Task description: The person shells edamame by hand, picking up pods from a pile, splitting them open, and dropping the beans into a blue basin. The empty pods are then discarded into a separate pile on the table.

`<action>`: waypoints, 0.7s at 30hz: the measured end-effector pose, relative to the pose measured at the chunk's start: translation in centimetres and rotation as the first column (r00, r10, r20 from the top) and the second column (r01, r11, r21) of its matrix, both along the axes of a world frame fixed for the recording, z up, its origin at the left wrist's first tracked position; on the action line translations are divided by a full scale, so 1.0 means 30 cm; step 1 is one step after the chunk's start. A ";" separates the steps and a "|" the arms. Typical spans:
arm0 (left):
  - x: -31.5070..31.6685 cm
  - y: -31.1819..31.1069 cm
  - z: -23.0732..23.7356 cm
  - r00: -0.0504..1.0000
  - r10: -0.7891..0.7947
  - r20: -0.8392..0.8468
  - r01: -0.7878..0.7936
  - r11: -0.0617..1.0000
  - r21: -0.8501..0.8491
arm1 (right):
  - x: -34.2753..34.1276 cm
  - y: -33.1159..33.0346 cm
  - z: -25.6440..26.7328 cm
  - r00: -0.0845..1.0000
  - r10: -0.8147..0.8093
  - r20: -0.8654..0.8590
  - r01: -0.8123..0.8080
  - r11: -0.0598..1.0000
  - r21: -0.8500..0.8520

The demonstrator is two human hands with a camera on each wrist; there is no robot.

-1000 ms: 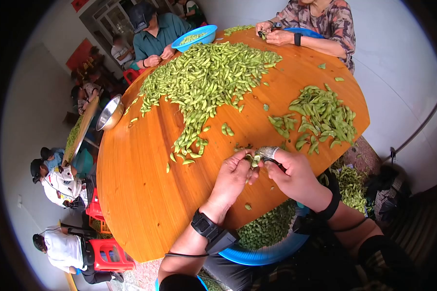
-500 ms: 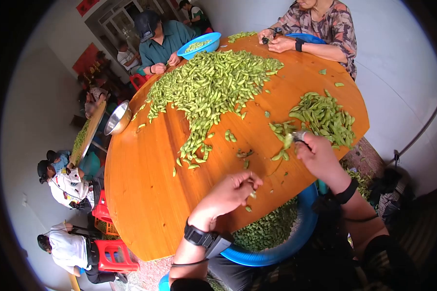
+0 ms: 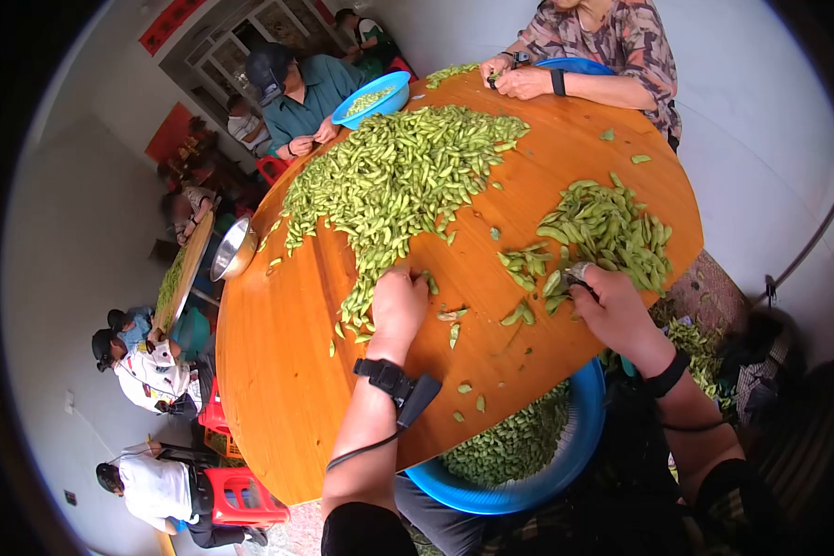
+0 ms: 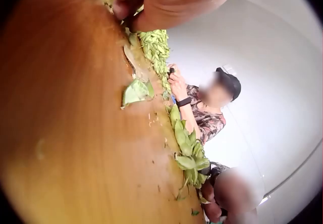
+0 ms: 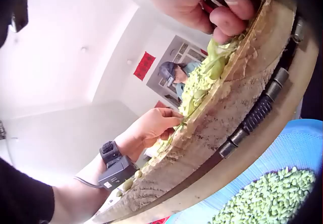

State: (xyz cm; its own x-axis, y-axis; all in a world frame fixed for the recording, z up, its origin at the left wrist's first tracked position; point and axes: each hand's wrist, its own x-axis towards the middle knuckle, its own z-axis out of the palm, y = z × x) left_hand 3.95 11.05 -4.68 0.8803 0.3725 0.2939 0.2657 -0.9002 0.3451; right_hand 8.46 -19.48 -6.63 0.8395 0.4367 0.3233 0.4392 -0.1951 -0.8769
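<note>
In the head view my left hand [image 3: 399, 306] reaches down at the near tail of a big heap of green soybean pods [image 3: 417, 157], fingers curled on a pod [image 3: 429, 282] at its edge. The left wrist view shows those curled fingers [image 4: 123, 4] low over the wood. My right hand [image 3: 612, 310] grips a small dark-handled tool [image 3: 584, 289], most of it hidden in the palm, with a grey wrap on one finger. It is beside a smaller pile of pods [image 3: 612, 227]. A split husk [image 4: 136, 92] lies between the hands.
The round wooden table [image 3: 287, 389] has a few loose beans [image 3: 465, 389] near its front edge. Below that edge sits a blue basin [image 3: 588, 435] of shelled beans [image 3: 510, 435]. Two people work across the table, with a blue bowl [image 3: 380, 97] and a metal bowl [image 3: 234, 248] at its rim.
Both hands were together at an opened pod, then parted. The right moved right to the smaller pile; the left dipped to the table's front edge, then forward to the heap's tail.
</note>
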 end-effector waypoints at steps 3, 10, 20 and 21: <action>-0.090 -0.090 0.085 0.999 0.000 0.033 0.015 0.896 -0.445 | -0.035 0.029 0.060 0.999 0.047 -0.004 -0.047 0.999 0.004; -0.240 -0.198 -0.013 0.947 -0.214 0.238 0.312 0.456 -0.834 | -0.143 0.176 0.154 0.718 0.408 -0.564 -0.341 0.913 0.225; -0.253 -0.235 0.006 0.908 -0.277 0.314 0.410 0.436 -0.801 | -0.177 0.209 0.116 0.682 0.424 -0.596 -0.325 0.906 0.272; -0.252 -0.232 -0.001 0.910 -0.270 0.315 0.407 0.435 -0.803 | -0.183 0.203 0.118 0.680 0.425 -0.598 -0.331 0.905 0.267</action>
State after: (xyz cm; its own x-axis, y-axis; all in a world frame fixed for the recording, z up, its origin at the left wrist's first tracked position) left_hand -3.62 4.09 -4.72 0.9761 0.1768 0.1265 -0.0970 -0.1665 0.9813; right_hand 2.98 -13.40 -3.09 0.6378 0.7572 -0.1411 -0.2114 -0.0041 -0.9774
